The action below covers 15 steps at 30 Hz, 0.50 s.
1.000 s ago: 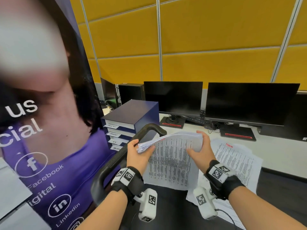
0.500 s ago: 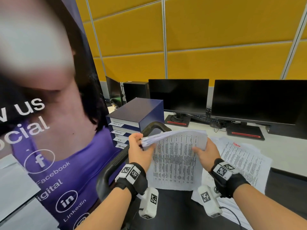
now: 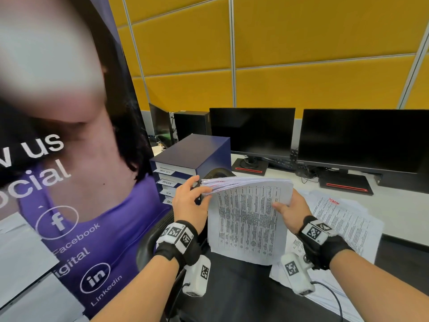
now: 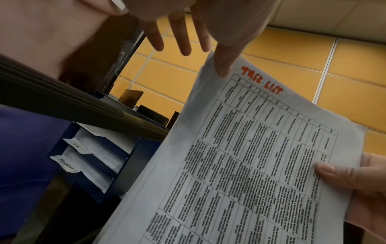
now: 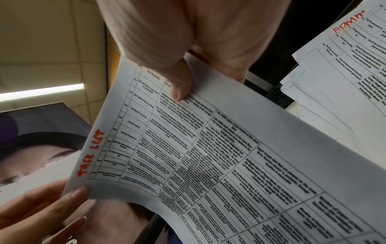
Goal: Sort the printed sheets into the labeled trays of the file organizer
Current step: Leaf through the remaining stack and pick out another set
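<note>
Sheets (image 3: 249, 219) sit mid-frame, above the worktop (image 3: 394, 205), marked "TASK LIST" in red. Right hand (image 3: 289, 211) pinches their right edge, thumb on top. Left hand (image 3: 189, 203) touches the fanned top-left corner with spread fingers (image 4: 183, 44). Organizer (image 3: 192, 159) stands just behind, left of centre.
</note>
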### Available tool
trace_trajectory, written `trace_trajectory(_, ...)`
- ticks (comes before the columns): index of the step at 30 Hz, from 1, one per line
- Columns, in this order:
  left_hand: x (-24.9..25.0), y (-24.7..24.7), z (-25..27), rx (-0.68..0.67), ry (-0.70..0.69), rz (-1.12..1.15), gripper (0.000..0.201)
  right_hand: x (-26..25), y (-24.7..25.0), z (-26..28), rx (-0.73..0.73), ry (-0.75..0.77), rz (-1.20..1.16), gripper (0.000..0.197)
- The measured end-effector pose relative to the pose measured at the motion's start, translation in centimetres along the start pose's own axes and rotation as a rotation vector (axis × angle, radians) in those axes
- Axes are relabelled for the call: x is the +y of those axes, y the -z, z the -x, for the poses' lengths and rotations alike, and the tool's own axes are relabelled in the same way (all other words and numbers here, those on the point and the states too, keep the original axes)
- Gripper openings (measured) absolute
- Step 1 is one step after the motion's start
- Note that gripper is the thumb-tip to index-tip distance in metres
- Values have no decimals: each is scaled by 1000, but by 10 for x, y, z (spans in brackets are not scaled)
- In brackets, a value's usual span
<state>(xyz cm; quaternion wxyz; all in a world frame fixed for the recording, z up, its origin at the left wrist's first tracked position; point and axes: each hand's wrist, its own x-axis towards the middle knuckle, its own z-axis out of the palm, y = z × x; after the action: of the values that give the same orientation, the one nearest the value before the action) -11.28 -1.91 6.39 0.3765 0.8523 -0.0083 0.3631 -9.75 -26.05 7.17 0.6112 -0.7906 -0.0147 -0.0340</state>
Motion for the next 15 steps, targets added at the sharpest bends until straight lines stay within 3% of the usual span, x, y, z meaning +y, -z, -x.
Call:
trace_trajectory(6, -1, 0, -1, 19, -26, -53, 16, 1, 0, -4, -7, -15, 5, 38)
trace_trajectory(10, 5, 1, -3, -18, -16, -63, 30, 1, 0, -4, -4, -18, 18, 38)
trace_trajectory(15, 0, -3, -4, -20, -100, -130, 28, 2, 2, -4, -11, -16, 28, 37)
